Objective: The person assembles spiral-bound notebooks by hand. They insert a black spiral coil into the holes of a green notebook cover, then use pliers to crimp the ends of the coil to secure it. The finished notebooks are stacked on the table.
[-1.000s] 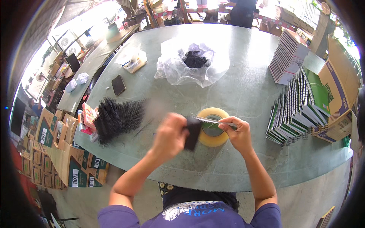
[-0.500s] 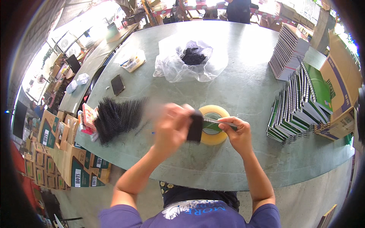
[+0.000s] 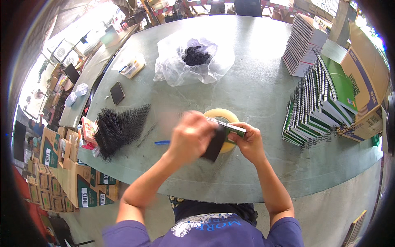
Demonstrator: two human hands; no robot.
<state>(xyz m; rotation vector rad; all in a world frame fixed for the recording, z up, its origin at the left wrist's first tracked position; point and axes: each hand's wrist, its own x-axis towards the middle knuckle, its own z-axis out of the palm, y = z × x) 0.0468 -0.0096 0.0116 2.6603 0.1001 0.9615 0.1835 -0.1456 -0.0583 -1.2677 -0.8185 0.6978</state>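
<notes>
My right hand (image 3: 249,142) pinches the right end of a green notebook (image 3: 234,131), with a row of binding loops or holes along its upper edge. A dark, flat panel (image 3: 214,144) slants down beside its left end; whether it belongs to the notebook I cannot tell. My left hand (image 3: 190,133) is closed at that end, its fingers curled and partly blurred; what they grip is hidden. Beneath the notebook lies a roll of yellowish tape (image 3: 216,114). A heap of black spiral binding coils (image 3: 119,131) spreads left of my left hand, and a blue pen (image 3: 162,143) lies close to my wrist.
Spiral-bound green notebooks (image 3: 314,103) are stacked at the right, before another stack (image 3: 302,45) and an open carton (image 3: 366,78). Farther back sit a plastic bag (image 3: 166,61) of black coils, a small tub (image 3: 135,68) and a phone (image 3: 117,93). Cartons (image 3: 84,185) stand off the table's left edge.
The notebook has tilted, so more of its green face and binding edge shows. My left hand stays at its left end, and the dark panel now slants. The whole view has shifted slightly.
</notes>
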